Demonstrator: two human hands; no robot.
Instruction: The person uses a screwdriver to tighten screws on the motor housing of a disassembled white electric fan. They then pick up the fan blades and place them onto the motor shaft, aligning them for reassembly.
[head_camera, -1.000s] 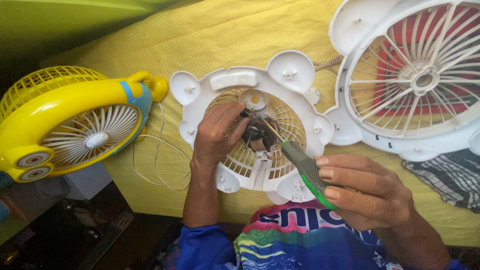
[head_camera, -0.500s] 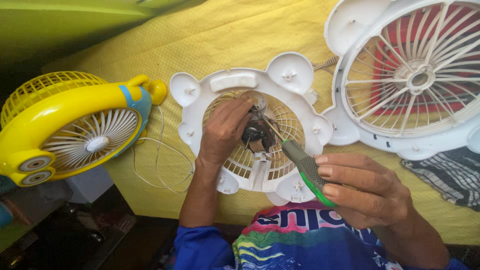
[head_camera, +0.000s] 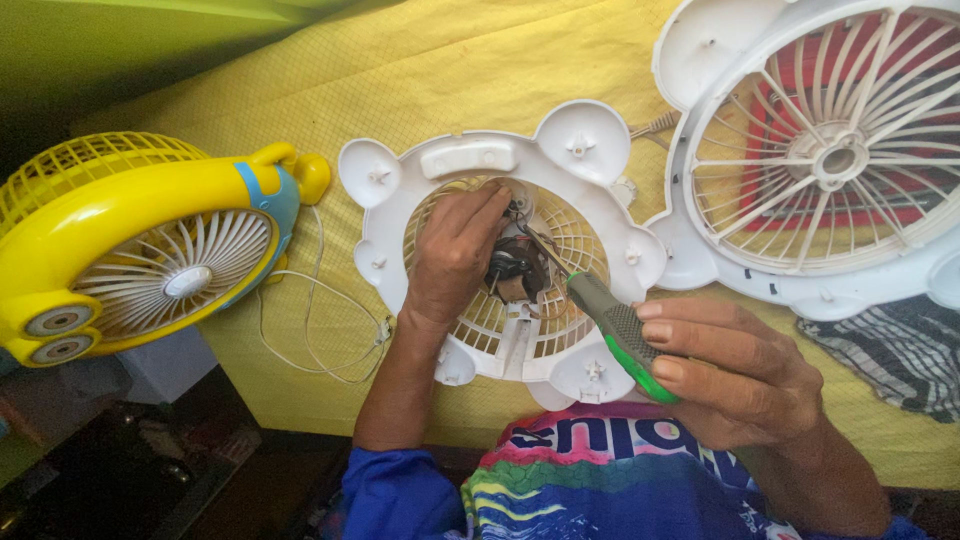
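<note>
The right hand is gripping a green-handled screwdriver, its tip entering the white fan housing. The left hand is pinching the motor at the housing's centre. A slipping tip is risking pierced motor wiring.

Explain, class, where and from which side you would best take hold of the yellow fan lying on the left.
Probably the curved yellow handle at the top right of the yellow fan, coming from above. It arches clear of the round body, leaving something to hook fingers around, while the grilles offer only thin ribs. Neither of the hands is near it.
</note>
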